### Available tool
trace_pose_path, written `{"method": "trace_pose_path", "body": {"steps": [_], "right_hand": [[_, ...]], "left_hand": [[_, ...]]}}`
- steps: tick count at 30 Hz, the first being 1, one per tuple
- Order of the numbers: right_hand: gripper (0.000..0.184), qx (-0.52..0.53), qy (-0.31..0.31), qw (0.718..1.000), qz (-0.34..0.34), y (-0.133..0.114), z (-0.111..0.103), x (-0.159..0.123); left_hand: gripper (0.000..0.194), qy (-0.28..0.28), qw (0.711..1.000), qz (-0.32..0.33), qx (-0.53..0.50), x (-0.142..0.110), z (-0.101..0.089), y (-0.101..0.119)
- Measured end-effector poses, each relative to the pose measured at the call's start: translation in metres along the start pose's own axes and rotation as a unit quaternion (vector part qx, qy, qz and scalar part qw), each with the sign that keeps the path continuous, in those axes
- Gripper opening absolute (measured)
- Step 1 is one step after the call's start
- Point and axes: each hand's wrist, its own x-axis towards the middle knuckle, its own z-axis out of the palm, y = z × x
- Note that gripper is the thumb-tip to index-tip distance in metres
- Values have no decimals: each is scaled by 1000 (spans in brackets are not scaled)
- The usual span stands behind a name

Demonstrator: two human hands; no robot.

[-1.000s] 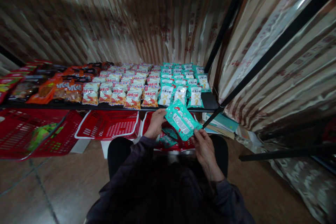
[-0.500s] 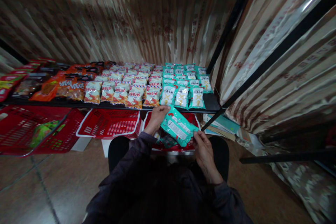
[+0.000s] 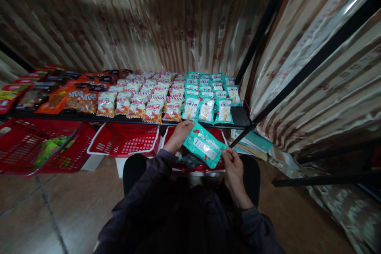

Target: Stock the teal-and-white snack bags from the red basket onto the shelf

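Observation:
A teal snack bag (image 3: pixel 204 145), its printed back facing up, is stretched between both hands above a red basket (image 3: pixel 218 168). My left hand (image 3: pixel 180 134) pinches the bag's upper left corner. At the lower right end, my right hand (image 3: pixel 233 166) grips another corner between thumb and fingers. More teal packaging lies inside the basket beneath, partly hidden by the held bag. Just beyond my hands, rows of teal snack bags (image 3: pixel 206 110) with white fronts rest on a black shelf (image 3: pixel 240 116).
White-and-orange snack bags (image 3: pixel 152 109) and orange bags (image 3: pixel 80 99) fill the shelf leftward. Below stand a red basket with a white rim (image 3: pixel 127 139) and a larger red basket (image 3: pixel 18 147) holding a green packet (image 3: pixel 49 151). A black metal post (image 3: pixel 297 81) slants at right, near stacked papers (image 3: pixel 253 143).
The teal bag has shifted slightly left and down and changed its tilt a little, still held in both hands. The bags on the shelf look the same.

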Motion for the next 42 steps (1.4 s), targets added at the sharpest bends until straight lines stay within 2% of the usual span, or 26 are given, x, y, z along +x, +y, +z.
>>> {"method": "trace_pose_path", "body": {"steps": [6, 9, 12, 14, 16, 18, 20, 24, 26, 28, 31, 34, 38, 42], "right_hand": [[59, -62, -29, 996, -55, 11, -5, 6], [60, -136, -54, 981, -127, 15, -7, 7], [50, -241, -89, 932, -255, 14, -10, 5], [48, -300, -130, 878, -348, 10, -11, 3], [57, -338, -188, 823, -417, 6, -11, 0], [66, -367, -246, 776, -450, 5, -11, -3], [69, -395, -283, 746, -456, 6, -12, -5], [71, -428, -284, 727, -455, 11, -10, -8], [75, -426, -271, 728, -465, 13, -8, -7], [72, -415, -249, 736, -472, 15, -6, -7], [58, -393, -205, 765, -467, 17, -3, -6], [49, -375, -172, 803, -430, 20, -4, -6], [47, -337, -127, 883, -302, 22, -8, -6], [53, -222, -112, 958, -146, 19, -7, -4]], "left_hand": [[36, -41, 997, -40, -43, -1, -1, 7], [33, -59, 996, -44, -53, -1, -1, 9], [30, -48, 996, -50, -49, -1, 0, 9], [29, -34, 997, -54, -46, -1, 1, 8], [28, -20, 997, -63, -45, -1, 2, 7], [27, -6, 996, -76, -47, -1, 3, 8], [25, 6, 995, -88, -47, -2, 4, 9], [25, 17, 993, -102, -58, -4, 3, 11], [25, 24, 992, -105, -73, -3, 3, 11], [23, 33, 990, -106, -87, -3, 3, 11], [25, 43, 989, -103, -100, -4, 4, 12], [26, 32, 989, -106, -101, -8, 5, 16], [20, -20, 988, -129, -77, -10, 4, 19], [17, -27, 995, -97, -22, -8, 2, 9]]}}
